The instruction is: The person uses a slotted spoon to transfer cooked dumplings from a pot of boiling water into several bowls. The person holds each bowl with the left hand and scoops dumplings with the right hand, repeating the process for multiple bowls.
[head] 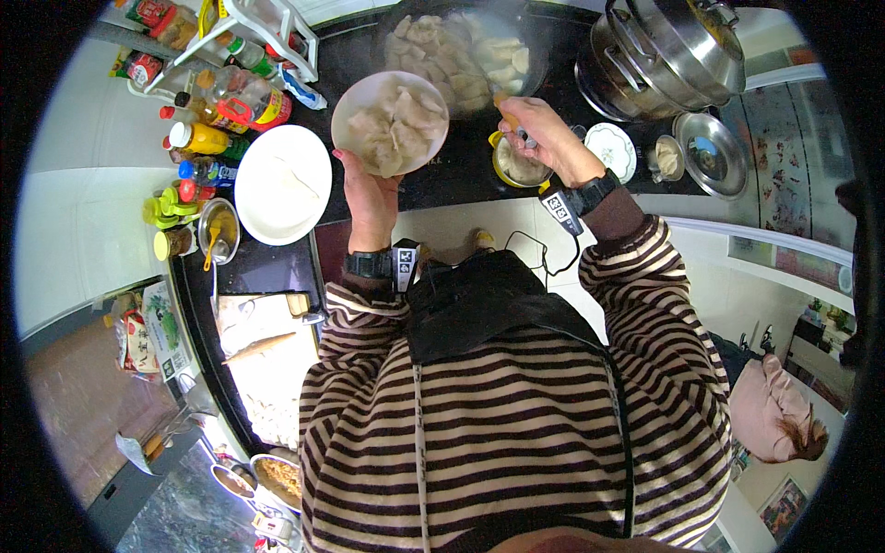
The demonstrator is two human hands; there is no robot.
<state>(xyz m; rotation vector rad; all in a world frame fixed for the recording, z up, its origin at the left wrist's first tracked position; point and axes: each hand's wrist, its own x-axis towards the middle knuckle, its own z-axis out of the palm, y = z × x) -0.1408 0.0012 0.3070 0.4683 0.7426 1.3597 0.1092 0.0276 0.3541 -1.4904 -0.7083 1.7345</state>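
Observation:
My left hand (370, 200) holds a white bowl (340, 131) of cooked dumplings (399, 124) from below, with the thumb at its near side. In my right hand (543, 135) is the wooden handle (503, 107) of a cooking utensil that reaches into the wok (536, 76). Many pale dumplings (432, 55) fill the wok, and steam blurs them and the utensil's head. Left of the dumpling bowl stands a larger white bowl (276, 214) with a white utensil in it. Beneath my right hand, and partly covered by it, is a yellow-rimmed container (518, 169) with pale contents.
A stacked steel steamer pot (643, 69) stands at the back right, near a patterned plate (610, 152) and a steel lid (712, 155). Bottles (256, 104) and jars line the left wall. A steel bowl (220, 228) holds utensils. A person (771, 411) is at the right.

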